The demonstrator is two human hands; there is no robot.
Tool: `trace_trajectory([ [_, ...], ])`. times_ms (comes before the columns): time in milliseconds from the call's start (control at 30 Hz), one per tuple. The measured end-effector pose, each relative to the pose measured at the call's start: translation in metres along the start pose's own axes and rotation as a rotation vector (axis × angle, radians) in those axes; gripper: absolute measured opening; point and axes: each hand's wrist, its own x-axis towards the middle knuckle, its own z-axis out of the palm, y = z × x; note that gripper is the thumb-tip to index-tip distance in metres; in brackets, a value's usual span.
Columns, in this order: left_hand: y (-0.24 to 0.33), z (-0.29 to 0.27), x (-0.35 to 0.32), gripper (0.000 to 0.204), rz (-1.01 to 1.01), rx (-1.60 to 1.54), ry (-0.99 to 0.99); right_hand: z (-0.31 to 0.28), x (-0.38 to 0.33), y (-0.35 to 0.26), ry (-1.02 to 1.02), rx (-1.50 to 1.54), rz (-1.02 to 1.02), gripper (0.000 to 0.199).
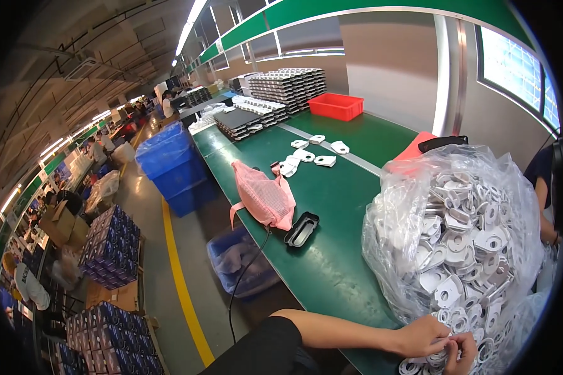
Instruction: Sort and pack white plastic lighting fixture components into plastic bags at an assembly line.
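My left hand point(421, 336) and my right hand point(461, 354) meet at the bottom right, fingertips close together. Both have curled, pinching fingers, and whatever lies between them is too hidden to name. Beside and beneath them are many flat white plastic parts point(449, 291), each with a round hole. These fill a large clear plastic bag point(391, 234) that stands wide open on the green table point(331, 275). Several similar white parts point(303, 155) lie loose farther off on the table.
A pink mesh pouch point(264, 197) and a black oblong case point(302, 229) sit near the table's left edge. Behind are a red bin point(336, 107) and stacked trays point(288, 87). Blue bins point(175, 165) stand on the floor at left. A person's arm point(546, 212) shows at far right.
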Motion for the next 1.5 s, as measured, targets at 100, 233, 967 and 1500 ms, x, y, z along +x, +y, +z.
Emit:
trace_trajectory([
  [100, -0.002, 0.008, 0.001, 0.021, -0.008, -0.095, 0.075, 0.002, -0.002, 0.019, 0.095, 0.005, 0.102, 0.021],
  [233, 0.005, 0.011, 0.004, 0.020, -0.020, -0.507, 0.214, 0.004, -0.002, 0.034, 0.304, 0.258, 0.025, 0.032],
  [967, 0.001, 0.003, 0.002, 0.027, 0.082, 0.096, 0.144, 0.002, 0.000, 0.014, 0.047, 0.070, -0.073, 0.018],
  [1500, -0.006, 0.018, 0.003, 0.064, 0.265, -0.181, 0.279, 0.023, -0.008, 0.045, 0.485, 0.410, 0.049, 0.017],
])
